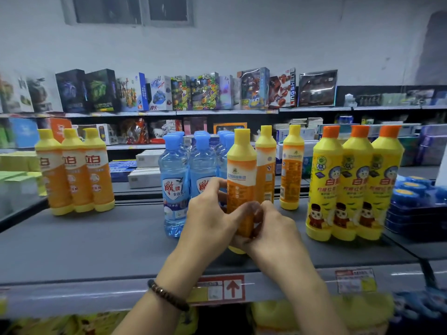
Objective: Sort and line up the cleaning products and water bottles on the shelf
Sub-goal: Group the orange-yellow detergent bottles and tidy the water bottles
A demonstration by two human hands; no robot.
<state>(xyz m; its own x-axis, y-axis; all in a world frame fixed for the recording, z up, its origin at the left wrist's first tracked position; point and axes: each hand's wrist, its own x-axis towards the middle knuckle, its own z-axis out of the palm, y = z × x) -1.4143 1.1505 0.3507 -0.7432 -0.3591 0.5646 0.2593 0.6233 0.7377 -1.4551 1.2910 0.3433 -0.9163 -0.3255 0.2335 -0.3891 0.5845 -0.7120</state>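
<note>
Both hands, left (212, 213) and right (268, 226), grip orange detergent bottle (242, 170) low, fingers curled round it; long axis upright, matching trio (75, 170) far left

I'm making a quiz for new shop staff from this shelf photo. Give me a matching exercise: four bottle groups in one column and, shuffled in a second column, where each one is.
Things
1. yellow bottles with orange caps
2. clear blue bottles with blue caps
3. single orange bottle at the front
4. three orange bottles side by side

Places
A. left part of the shelf
B. gripped by the left hand and right hand
C. right part of the shelf
D. middle, behind the left hand

Pairs: 1-C, 2-D, 3-B, 4-A
</note>
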